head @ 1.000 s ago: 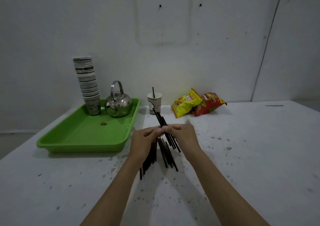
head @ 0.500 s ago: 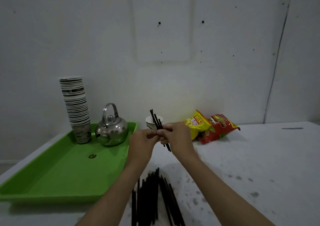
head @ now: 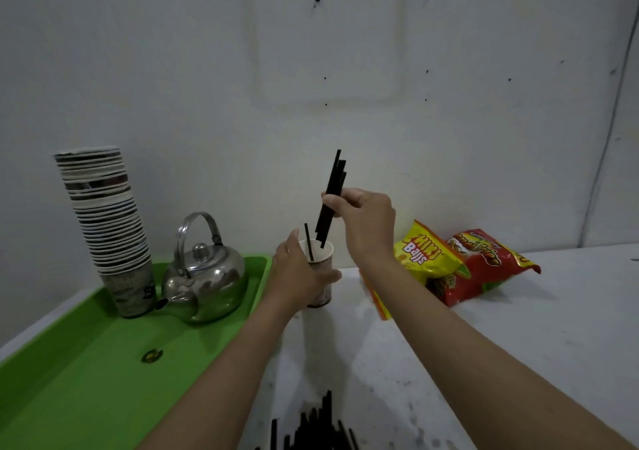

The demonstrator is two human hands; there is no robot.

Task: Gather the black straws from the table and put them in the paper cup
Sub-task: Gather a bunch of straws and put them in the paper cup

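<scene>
On the white table [head: 518, 346], the largest item is a green tray [head: 86, 363] at the left, carrying a tall stack of cups [head: 107, 228] and a steel kettle [head: 204, 277]; two snack bags [head: 460, 263] lie to the right against the wall. Between tray and bags stands the paper cup [head: 323, 277], with the left hand [head: 297, 277] wrapped round its side, steadying it on the table. The right hand [head: 363, 221] pinches a small bundle of black straws [head: 330, 200], held nearly upright with the lower tips at or just inside the cup mouth. One single straw [head: 307, 242] already stands in the cup. A loose pile of straws [head: 318, 425] lies at the near edge of the table (only partly in view). Judgement: the step in hand is insertion of the bundle. The next move calls for lowering the bundle straight down, releasing the pinch once the tips are well inside, then returning for the pile, so the task is far from complete.
</scene>
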